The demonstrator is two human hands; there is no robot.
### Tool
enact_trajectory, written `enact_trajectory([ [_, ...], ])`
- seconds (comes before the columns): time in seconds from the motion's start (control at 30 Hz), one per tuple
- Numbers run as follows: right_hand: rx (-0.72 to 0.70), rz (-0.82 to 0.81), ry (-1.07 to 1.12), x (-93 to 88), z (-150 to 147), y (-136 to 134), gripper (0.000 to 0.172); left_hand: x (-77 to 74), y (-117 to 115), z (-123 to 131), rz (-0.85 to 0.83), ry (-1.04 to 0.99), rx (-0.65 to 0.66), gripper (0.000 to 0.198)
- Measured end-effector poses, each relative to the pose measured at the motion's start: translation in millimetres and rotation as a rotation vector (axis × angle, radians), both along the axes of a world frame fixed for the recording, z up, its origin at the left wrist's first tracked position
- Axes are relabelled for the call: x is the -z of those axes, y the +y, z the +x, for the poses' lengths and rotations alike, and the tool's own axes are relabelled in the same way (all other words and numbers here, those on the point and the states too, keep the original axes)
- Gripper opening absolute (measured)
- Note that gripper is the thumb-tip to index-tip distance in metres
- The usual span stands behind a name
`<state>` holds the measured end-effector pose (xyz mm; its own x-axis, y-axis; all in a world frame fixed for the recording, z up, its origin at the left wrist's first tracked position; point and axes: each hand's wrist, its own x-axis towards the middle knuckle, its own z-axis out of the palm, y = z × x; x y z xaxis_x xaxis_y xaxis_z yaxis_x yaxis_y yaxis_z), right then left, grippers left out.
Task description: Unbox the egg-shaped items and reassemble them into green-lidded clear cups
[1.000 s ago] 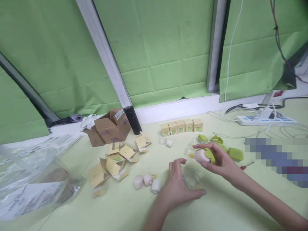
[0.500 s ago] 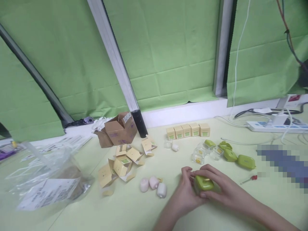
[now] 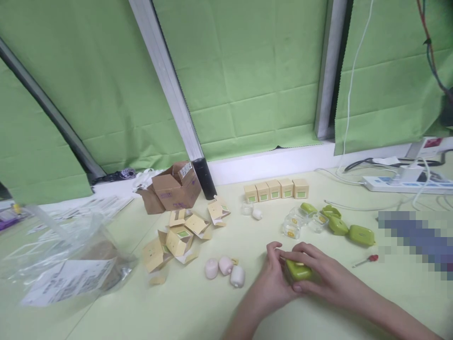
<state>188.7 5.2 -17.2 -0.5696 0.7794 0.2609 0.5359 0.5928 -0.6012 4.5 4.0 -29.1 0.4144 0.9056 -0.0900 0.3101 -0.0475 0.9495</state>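
Observation:
Both my hands close around a small green case on the pale green table. My left hand grips its left side. My right hand covers its top and right side. Three pinkish-white pods lie just left of my left hand. More green cases and clear plastic shells lie beyond my hands. A row of closed small yellow boxes stands farther back.
Opened yellow boxes and a brown carton lie at centre left, beside a black cylinder. A clear plastic bag sits at left. A power strip with cables lies at back right, a small red screwdriver near my right arm.
A second ago my right hand held a white-and-green piece up while the left rested by a clear shell. Both hands have come together on the table around the green case.

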Motion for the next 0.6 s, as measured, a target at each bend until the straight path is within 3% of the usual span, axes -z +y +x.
enact_trajectory([
  [0.2, -0.059, -0.065, 0.022, -2.4, 3, 1, 0.054, -6.4, 0, 0, 0.011, -0.023, 0.03, 0.082],
  [0.37, -0.035, 0.038, -0.045, 5.5, 4, 0, 0.059, -6.9, 0, 4, 0.011, 0.023, 0.04, 0.084],
  [0.47, -0.013, 0.08, -0.083, 12.6, 6, 0, 0.053, -7.7, -7, 2, 0.045, 0.14, -0.012, 0.088],
  [0.53, -0.012, 0.009, -0.059, 14.1, 6, 1, 0.047, -17.8, -6, -6, 0.075, 0.279, -0.009, 0.099],
  [0.6, 0.007, -0.103, 0.003, 13.2, 4, 1, 0.043, -38.6, 8, -19, 0.138, 0.432, 0.006, 0.104],
])
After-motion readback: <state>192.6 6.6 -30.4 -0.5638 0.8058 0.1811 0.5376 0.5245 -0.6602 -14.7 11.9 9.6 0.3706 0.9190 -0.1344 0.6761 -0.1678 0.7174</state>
